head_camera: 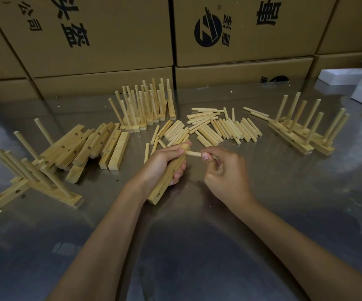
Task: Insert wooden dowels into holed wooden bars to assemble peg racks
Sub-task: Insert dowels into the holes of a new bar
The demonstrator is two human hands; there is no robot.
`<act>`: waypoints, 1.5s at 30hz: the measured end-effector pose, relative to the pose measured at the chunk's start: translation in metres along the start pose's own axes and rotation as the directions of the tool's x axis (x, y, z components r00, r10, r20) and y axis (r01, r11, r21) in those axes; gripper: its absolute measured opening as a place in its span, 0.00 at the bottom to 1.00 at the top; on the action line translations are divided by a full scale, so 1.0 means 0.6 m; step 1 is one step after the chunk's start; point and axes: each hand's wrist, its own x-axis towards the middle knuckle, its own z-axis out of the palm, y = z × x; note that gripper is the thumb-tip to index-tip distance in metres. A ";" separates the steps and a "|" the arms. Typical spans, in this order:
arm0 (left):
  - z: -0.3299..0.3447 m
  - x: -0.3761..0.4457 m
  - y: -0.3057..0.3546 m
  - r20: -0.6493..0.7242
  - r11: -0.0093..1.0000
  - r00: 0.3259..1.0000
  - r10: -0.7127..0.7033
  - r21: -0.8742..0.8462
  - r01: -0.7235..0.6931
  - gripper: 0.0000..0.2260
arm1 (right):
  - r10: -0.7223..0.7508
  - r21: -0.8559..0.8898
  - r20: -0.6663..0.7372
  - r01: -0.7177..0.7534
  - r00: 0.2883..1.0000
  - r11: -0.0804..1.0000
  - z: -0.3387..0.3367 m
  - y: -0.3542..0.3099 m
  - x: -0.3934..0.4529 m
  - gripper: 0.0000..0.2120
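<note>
My left hand [161, 162] grips a holed wooden bar [165, 184], tilted with its near end low over the metal table [197, 235]. My right hand [223, 168] pinches a short wooden dowel [192, 153] whose left tip meets the bar's upper end. Loose dowels [210, 128] lie in a pile just beyond both hands. A heap of bare holed bars [101, 144] lies to the left.
Finished peg racks stand at the back centre [147, 105], at the right [304, 127] and at the near left [30, 177]. Cardboard boxes [110, 40] wall off the table's far edge. White foam blocks [349, 79] sit at the far right.
</note>
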 end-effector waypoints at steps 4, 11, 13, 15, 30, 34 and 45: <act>0.000 -0.001 0.001 -0.002 0.999 1.000 0.010 -0.032 -0.010 0.17 | -0.003 0.036 0.014 0.002 1.000 0.999 0.001 0.002 0.001 0.07; 0.014 0.006 0.000 -0.112 0.994 0.992 0.057 -0.091 -0.067 0.16 | 0.053 0.153 0.101 -0.068 0.993 0.986 -0.008 0.013 0.033 0.05; 0.011 0.005 0.002 -0.143 0.982 0.988 0.051 -0.172 -0.075 0.15 | 0.129 0.250 -0.039 -0.116 0.991 0.961 -0.016 0.020 0.043 0.04; 0.005 0.003 0.004 -0.162 0.955 0.985 0.053 -0.279 -0.097 0.14 | 0.164 0.195 -0.132 -0.136 0.978 0.971 -0.027 0.035 0.053 0.04; -0.004 0.004 0.008 -0.245 0.906 0.970 0.008 -0.407 -0.111 0.11 | 0.083 -0.407 0.133 -0.022 0.988 0.913 -0.027 0.063 0.048 0.07; -0.006 0.003 0.009 -0.297 0.896 0.955 -0.003 -0.425 -0.129 0.13 | 0.122 -0.408 0.180 -0.038 0.976 0.912 -0.029 0.051 0.049 0.03; 0.008 -0.003 0.011 -0.346 0.949 0.938 -0.006 -0.297 -0.103 0.17 | -0.256 -0.017 0.252 0.269 0.933 0.963 -0.019 -0.027 0.008 0.13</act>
